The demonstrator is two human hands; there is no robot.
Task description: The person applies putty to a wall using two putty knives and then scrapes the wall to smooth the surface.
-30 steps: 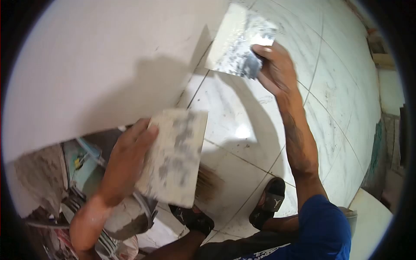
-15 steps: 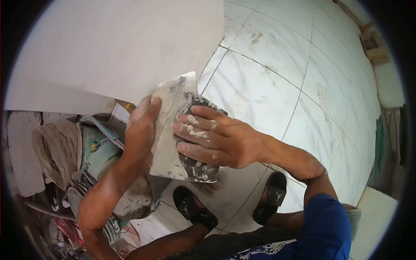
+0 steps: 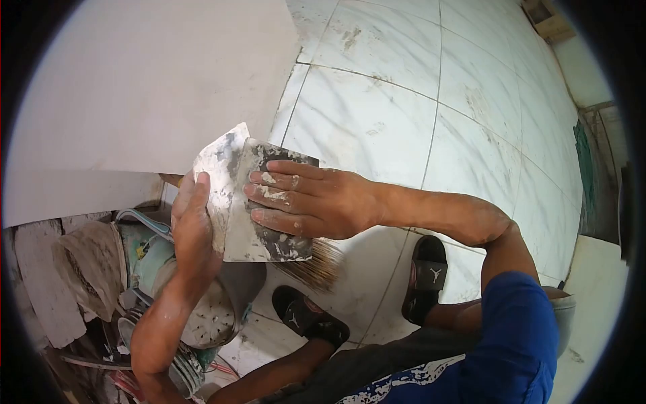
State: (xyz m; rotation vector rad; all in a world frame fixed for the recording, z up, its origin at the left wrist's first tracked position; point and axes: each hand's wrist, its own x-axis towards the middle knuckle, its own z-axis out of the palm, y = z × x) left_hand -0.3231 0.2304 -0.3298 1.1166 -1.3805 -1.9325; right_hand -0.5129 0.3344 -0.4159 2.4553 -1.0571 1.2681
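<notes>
In the middle of the head view, my left hand (image 3: 194, 225) is closed around a thin, putty-smeared scraper blade (image 3: 224, 158), thumb along its face. A second flat scraper plate (image 3: 269, 250), dark with pale putty patches and a pale strip on its left side, is in my right hand (image 3: 313, 200). The fingers of that hand lie flat across its face; the thumb is hidden behind. The plate's left edge meets the face of the left blade. Pale putty sticks to the fingers of my right hand.
A broom's bristles (image 3: 317, 266) show below the plate. A large pale panel (image 3: 148, 81) is at upper left. Putty-stained buckets (image 3: 212, 313) and a cloth sack (image 3: 91, 266) stand at lower left. Marbled floor tiles (image 3: 377, 128) spread to the right, past my sandaled feet.
Both hands and scrapers have shifted left in view. The left blade has turned and shows more bare, shiny metal, with the right plate now across its edge. More broom bristles show.
</notes>
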